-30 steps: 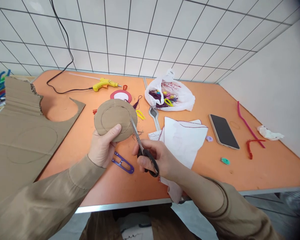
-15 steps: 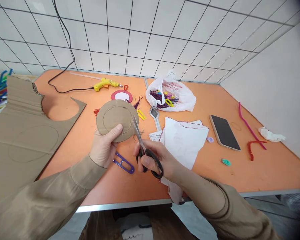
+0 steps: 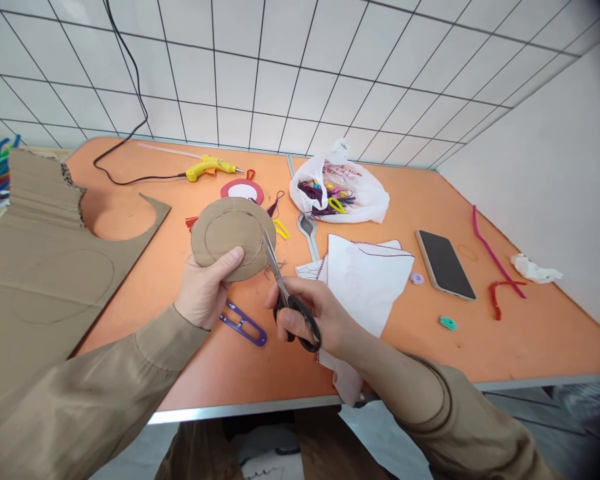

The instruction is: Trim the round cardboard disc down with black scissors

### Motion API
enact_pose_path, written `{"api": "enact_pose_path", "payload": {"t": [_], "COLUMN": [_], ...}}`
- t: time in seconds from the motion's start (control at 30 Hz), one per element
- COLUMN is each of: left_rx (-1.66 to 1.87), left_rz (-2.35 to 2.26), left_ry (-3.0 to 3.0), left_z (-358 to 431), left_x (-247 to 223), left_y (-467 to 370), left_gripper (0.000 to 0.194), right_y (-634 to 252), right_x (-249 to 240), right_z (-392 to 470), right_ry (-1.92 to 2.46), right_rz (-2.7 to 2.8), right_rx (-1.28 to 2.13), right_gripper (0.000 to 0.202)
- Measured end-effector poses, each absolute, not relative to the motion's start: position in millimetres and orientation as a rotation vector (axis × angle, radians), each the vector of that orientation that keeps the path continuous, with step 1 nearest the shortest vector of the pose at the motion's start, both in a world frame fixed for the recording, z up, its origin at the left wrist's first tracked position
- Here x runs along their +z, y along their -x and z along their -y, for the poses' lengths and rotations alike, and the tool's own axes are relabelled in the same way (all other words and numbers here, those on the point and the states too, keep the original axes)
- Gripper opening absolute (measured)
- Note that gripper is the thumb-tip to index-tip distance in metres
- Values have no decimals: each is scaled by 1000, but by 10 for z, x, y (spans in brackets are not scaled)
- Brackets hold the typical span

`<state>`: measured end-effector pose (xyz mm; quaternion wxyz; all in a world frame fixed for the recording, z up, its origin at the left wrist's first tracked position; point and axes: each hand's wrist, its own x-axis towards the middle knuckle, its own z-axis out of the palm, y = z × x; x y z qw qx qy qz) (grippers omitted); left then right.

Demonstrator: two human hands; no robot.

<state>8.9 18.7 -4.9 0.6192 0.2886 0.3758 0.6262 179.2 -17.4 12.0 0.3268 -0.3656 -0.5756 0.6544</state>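
Note:
A round cardboard disc [image 3: 225, 230] with a smaller circle drawn on it is pinched in my left hand [image 3: 205, 287], thumb on top. My right hand [image 3: 305, 310] grips the handles of black-handled scissors [image 3: 275, 263]. The scissor blades point up and meet the right part of the disc, near the drawn line. Beneath my hands lies a purple slotted plastic piece [image 3: 243, 323] on the orange table [image 3: 220, 380]. To the right of the scissors rests a folded white cloth [image 3: 365, 280].
A large cut cardboard sheet [image 3: 40, 280] covers the left side. Toward the back are a yellow glue gun [image 3: 213, 167], a pink-rimmed disc [image 3: 241, 191] and a white plastic bag [image 3: 365, 193] of threads. A phone [image 3: 445, 263] and red pipe cleaners [image 3: 495, 300] lie right.
The whole view has shifted slightly. My hands, the disc and the scissors keep nearly the same positions relative to each other.

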Motion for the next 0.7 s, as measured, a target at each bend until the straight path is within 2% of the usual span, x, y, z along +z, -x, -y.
{"api": "enact_pose_path", "payload": {"t": [0.37,0.7], "left_rx": [1442,1421], "left_rz": [-867,-861], "left_ry": [-693,-627], "left_z": [-183,-193], "left_x": [-52,-38], "left_y": [-90,-88], "left_gripper": [29,38], "right_y": [-1779,-1821], "right_x": [132,123], "right_z": [154,171], "right_ry": [1049,946], "right_rz": [1477,1514], "right_rx": [1748,1741], "right_gripper": [30,42]}}
